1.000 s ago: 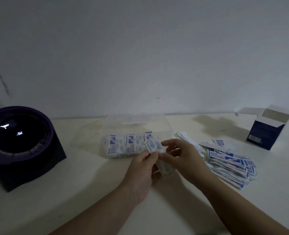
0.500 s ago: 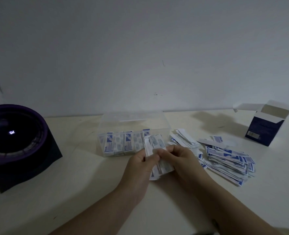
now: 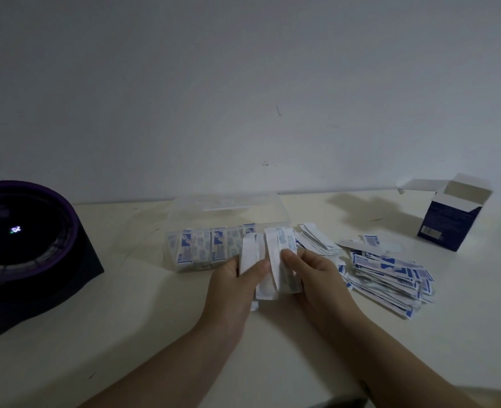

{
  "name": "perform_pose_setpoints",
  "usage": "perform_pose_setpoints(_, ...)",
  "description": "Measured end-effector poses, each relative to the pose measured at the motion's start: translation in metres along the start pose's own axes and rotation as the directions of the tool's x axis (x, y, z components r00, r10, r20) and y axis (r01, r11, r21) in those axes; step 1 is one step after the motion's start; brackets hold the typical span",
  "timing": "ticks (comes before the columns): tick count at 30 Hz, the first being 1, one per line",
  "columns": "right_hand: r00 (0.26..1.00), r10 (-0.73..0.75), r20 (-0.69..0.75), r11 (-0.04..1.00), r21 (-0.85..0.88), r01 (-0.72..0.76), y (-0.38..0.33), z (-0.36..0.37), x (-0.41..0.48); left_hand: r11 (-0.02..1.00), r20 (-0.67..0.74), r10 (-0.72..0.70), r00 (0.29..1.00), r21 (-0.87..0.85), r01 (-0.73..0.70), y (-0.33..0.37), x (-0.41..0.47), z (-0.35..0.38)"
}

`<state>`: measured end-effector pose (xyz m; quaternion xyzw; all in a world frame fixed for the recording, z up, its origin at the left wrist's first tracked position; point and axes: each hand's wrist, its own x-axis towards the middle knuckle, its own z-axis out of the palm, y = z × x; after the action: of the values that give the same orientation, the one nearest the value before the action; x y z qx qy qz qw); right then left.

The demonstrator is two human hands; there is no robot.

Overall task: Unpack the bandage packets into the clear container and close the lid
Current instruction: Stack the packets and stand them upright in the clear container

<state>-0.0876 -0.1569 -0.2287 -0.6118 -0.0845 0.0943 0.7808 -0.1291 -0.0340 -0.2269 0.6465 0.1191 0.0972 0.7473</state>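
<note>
Packets (image 3: 273, 252) lengthwise, apparently toward wall (image 3: 243, 83)

— What colours are the bandage packets (image 3: 390, 273)?
— White with blue print. The clear container (image 3: 228, 209) is colourless. The carton (image 3: 446, 228) is navy, white inside.
— And the counter (image 3: 125, 319)?
— Cream. The round device (image 3: 22, 231) is glossy black, purple-rimmed.

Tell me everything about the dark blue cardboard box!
The dark blue cardboard box stands upright at the far right of the cream table. Its top is open, white flaps up, one long flap pointing left. The inside looks white. A small pale label sits low on one side. Nothing else touches it.
</note>
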Motion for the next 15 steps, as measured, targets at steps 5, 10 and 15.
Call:
perform_pose_setpoints(5, 0.998, -0.040, 0.052, 0.996, -0.072, 0.044, 0.0008, 0.0011, -0.0037, 1.000, -0.020, 0.000, 1.000, 0.005, 0.000, 0.0044, -0.0027, 0.0014)
perform_pose_setpoints(10, 0.999, -0.035, -0.004, 0.996, -0.087, 0.034, 0.0005, 0.0000, -0.0031, 0.982, 0.050, -0.065, 0.997, -0.171, 0.073, 0.0102, -0.0049, 0.0045)
perform_pose_setpoints(15, 1.000, -0.009, -0.024, 1.000, -0.005, 0.008, -0.0023, 0.0028, -0.0058, 0.995, 0.027, -0.038, 0.999, -0.086, 0.040, 0.0070, -0.0045, 0.0026)
